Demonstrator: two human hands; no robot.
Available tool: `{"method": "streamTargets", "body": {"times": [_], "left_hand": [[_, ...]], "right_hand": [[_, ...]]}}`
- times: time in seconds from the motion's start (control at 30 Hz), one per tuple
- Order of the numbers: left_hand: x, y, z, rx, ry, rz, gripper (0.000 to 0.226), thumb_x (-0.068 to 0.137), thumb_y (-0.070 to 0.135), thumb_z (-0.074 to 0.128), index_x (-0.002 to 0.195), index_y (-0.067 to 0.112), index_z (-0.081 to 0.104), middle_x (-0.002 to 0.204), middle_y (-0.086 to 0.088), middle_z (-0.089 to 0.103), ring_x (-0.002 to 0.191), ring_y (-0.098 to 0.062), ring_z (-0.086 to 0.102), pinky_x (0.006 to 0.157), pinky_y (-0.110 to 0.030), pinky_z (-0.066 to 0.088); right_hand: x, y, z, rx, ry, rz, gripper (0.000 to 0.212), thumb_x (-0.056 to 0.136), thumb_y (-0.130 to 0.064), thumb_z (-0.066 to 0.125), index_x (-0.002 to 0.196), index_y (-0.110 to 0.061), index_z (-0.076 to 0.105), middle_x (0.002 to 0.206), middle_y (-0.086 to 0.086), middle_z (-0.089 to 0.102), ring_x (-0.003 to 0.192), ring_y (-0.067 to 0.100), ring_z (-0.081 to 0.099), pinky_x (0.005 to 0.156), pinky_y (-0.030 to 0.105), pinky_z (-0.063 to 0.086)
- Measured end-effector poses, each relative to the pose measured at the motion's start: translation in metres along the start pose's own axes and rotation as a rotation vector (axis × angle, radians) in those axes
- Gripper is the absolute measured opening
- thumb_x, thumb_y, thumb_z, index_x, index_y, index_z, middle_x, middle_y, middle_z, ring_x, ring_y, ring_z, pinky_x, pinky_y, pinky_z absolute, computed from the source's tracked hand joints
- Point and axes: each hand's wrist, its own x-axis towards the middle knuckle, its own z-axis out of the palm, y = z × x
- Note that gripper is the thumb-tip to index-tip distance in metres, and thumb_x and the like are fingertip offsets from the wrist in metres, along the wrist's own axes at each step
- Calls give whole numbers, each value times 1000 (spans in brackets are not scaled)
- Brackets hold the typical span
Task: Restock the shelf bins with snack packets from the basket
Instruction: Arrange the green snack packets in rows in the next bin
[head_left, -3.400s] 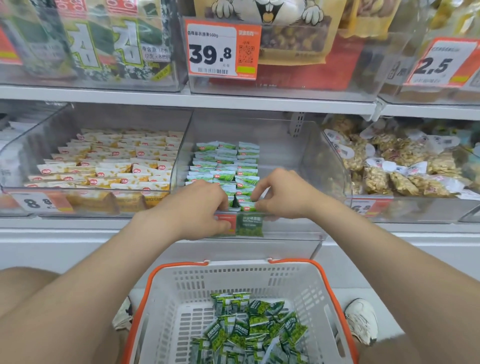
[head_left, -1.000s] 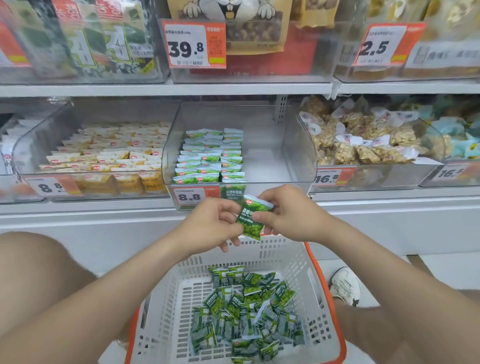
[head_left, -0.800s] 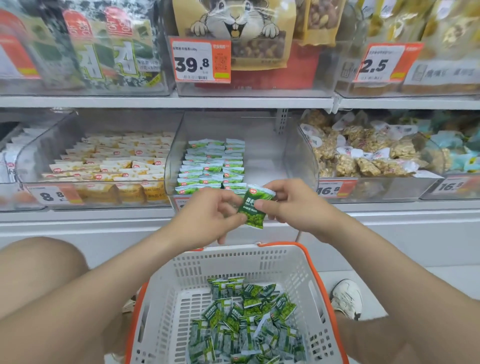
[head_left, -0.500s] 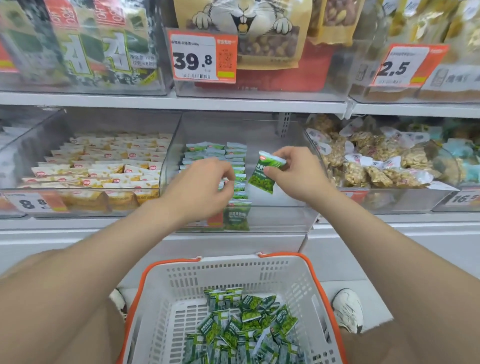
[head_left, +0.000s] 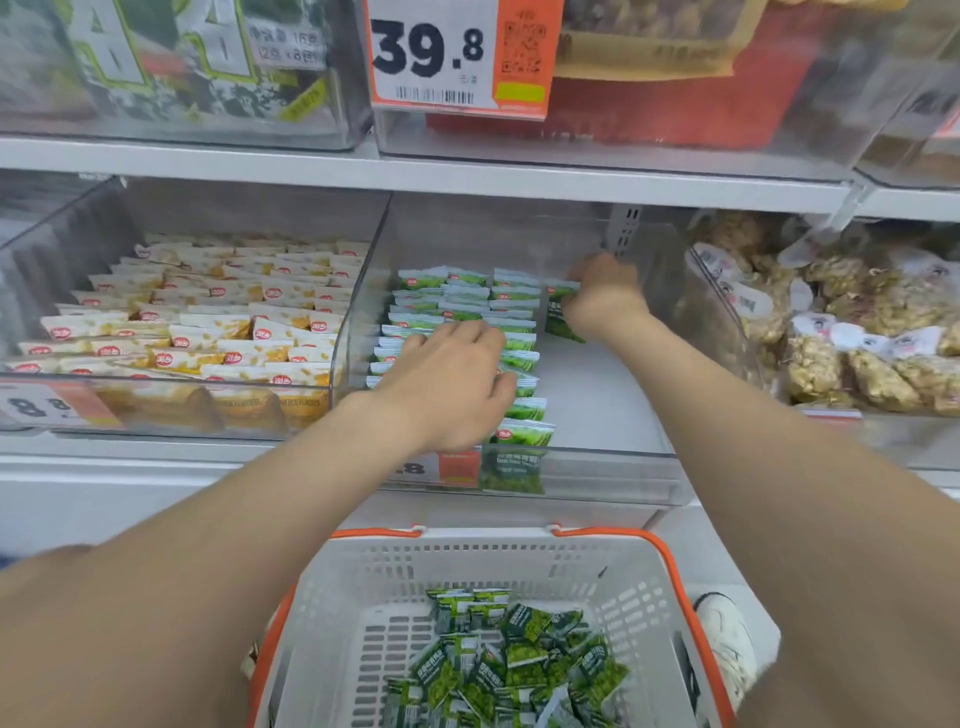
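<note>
Your right hand (head_left: 602, 299) pinches a glossy green, white-topped packet (head_left: 562, 318); left of it, your left hand (head_left: 452, 382) rests loose-fingered on the packet rows (head_left: 467, 296).

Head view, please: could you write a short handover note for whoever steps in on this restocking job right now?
Right hand: grips one green packet at the back of the middle bin, just right of the packet rows.
Left hand: rests on the rows, holds nothing.
Done: rows of green packets fill the bin's left part.
Left: set this packet down, probably to start a new row; the bin's right side is bare, and a pile of packets waits in the basket.
</note>
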Motion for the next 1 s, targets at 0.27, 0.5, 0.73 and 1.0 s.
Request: {"method": "streamTargets", "body": {"times": [0.27,0.5,0.73,1.0], "left_hand": [[-2,3,-5,33,10,-31,42,107,44,34,133,16,52,140,-7,51,127,-31,48,104,-52,36],[-2,2,-8,47,4,-26,43,107,45,34,134,17,53,141,-8,51,126,-32,49,103,-53,37],[6,7,-10,56,-45,-40,46,107,47,35,139,17,49,143,-10,49,131,-34,43,103,-54,39],[11,6,-9,52,-31,-23,45,106,47,37,138,17,50,143,-10,50,132,-34,44,103,-52,41]], "right_hand": [[8,-7,12,102,219,169,57,97,-17,67,144,1,40,131,19,61,123,36,60,84,33,49],[-1,-11,15,139,82,87,10,99,-10,57,95,-6,65,104,13,68,109,34,66,85,32,55],[-9,-14,12,323,53,59,25,95,-6,55,110,-4,74,113,13,73,108,32,67,95,36,56],[-17,-4,4,392,-41,-11,34,93,-4,53,118,-10,74,129,9,67,118,29,62,92,23,49]]}}
